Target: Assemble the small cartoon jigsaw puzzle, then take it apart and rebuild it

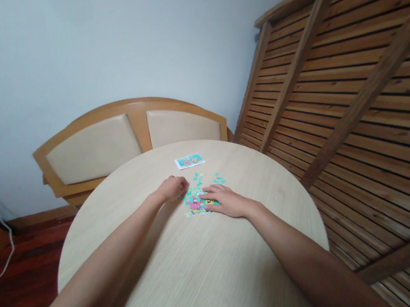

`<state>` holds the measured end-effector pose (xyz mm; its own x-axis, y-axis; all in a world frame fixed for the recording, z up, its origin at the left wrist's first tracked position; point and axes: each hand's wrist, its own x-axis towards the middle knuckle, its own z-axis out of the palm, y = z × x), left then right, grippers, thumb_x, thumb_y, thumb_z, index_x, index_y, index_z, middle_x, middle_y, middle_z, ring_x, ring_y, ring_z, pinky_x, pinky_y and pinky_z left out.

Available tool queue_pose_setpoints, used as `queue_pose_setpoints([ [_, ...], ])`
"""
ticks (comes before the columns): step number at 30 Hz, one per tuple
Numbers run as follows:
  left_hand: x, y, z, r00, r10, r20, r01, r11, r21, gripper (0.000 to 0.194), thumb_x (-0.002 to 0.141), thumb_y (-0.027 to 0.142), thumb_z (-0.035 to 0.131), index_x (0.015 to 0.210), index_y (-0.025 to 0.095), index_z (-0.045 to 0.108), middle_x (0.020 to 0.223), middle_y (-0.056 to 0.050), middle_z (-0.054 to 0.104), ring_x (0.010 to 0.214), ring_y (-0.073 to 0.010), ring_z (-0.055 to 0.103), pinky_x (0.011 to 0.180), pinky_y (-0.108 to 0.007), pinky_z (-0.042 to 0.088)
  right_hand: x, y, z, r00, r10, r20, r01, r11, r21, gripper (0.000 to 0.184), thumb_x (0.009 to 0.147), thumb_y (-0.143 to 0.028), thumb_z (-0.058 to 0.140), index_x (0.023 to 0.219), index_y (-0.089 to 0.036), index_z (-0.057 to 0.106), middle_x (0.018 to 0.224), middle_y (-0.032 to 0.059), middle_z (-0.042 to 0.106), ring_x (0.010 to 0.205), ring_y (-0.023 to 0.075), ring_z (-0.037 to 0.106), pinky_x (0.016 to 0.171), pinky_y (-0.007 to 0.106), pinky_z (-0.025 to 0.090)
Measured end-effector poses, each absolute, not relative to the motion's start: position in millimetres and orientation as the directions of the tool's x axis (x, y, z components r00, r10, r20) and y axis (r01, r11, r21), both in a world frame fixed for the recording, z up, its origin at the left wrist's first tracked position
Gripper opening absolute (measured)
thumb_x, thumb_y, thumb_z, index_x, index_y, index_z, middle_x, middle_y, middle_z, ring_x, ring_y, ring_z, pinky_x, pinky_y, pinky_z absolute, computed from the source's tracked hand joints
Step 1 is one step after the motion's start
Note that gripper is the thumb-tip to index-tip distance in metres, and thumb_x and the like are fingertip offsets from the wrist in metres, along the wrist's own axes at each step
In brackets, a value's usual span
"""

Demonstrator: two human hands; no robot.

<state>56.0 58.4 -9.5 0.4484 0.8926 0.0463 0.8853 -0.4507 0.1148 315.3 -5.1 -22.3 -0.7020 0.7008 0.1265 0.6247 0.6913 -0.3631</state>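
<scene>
A small partly joined jigsaw puzzle (pixel 195 204) in teal, pink and yellow lies on a round pale wooden table (pixel 189 270). My right hand (pixel 225 199) rests flat on its right side, fingers stretched out and pointing left. My left hand (pixel 172 187) is curled at the puzzle's upper left corner, fingers pinched together with red nails showing; what they hold is too small to make out. Several loose teal pieces (pixel 211 178) lie scattered just beyond the puzzle. A small picture card (pixel 189 161) with the same colours lies farther back.
A wooden bench with two beige cushioned back panels (pixel 128 138) stands behind the table against a pale wall. A slatted wooden frame (pixel 349 86) leans on the right. A white cable (pixel 4 258) runs down to the dark red floor at left.
</scene>
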Motion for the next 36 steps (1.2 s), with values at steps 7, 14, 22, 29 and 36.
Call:
queue_pose_setpoints([
  [7,56.0,59.5,-7.7,0.455,0.890,0.023,0.887,-0.455,0.078,0.019,0.084,0.026,0.061,0.094,0.021,0.076,0.096,-0.009,0.077,0.092,-0.0265,0.069,0.081,-0.031,0.050,315.9,-2.1,-27.9,-0.695,0.704,0.142,0.628,0.692,-0.356,0.053,0.096,-0.058,0.048,0.142,-0.032,0.055,0.154,0.0083,0.045,0.141,0.0315,0.038,0.117,0.052,0.027],
  [14,54.8,58.9,-8.4,0.458,0.888,0.032,0.886,-0.459,0.062,0.019,0.085,0.028,0.062,0.096,0.021,0.075,0.098,-0.011,0.075,0.096,-0.0278,0.067,0.083,-0.032,0.050,315.4,-2.5,-28.1,-0.689,0.710,0.146,0.631,0.687,-0.360,0.053,0.096,-0.058,0.048,0.142,-0.032,0.055,0.154,0.0085,0.045,0.141,0.0322,0.038,0.117,0.053,0.027],
  [22,52.5,52.9,-8.8,0.474,0.879,0.059,0.871,-0.478,0.112,0.021,0.088,0.028,0.061,0.104,0.022,0.073,0.102,-0.006,0.076,0.098,-0.0241,0.068,0.085,-0.029,0.049,315.3,-2.9,-27.7,-0.693,0.705,0.152,0.626,0.693,-0.358,0.053,0.096,-0.058,0.047,0.142,-0.032,0.055,0.153,0.0086,0.046,0.142,0.0324,0.038,0.117,0.053,0.028],
  [29,50.2,53.3,-6.5,0.493,0.869,0.048,0.863,-0.495,0.101,0.021,0.087,0.029,0.062,0.102,0.022,0.075,0.100,-0.006,0.077,0.095,-0.0232,0.068,0.089,-0.029,0.048,314.6,-4.4,-25.1,-0.691,0.709,0.143,0.631,0.687,-0.360,0.052,0.096,-0.056,0.049,0.141,-0.031,0.056,0.153,0.0089,0.046,0.141,0.0320,0.038,0.117,0.053,0.028],
  [36,52.5,50.7,-2.9,0.467,0.882,0.059,0.876,-0.471,0.109,0.017,0.084,0.029,0.065,0.096,0.021,0.074,0.098,-0.008,0.076,0.095,-0.0258,0.068,0.083,-0.030,0.049,314.9,-4.8,-25.3,-0.693,0.706,0.145,0.628,0.690,-0.359,0.052,0.096,-0.057,0.048,0.141,-0.031,0.056,0.153,0.0095,0.046,0.142,0.0320,0.038,0.117,0.053,0.028],
])
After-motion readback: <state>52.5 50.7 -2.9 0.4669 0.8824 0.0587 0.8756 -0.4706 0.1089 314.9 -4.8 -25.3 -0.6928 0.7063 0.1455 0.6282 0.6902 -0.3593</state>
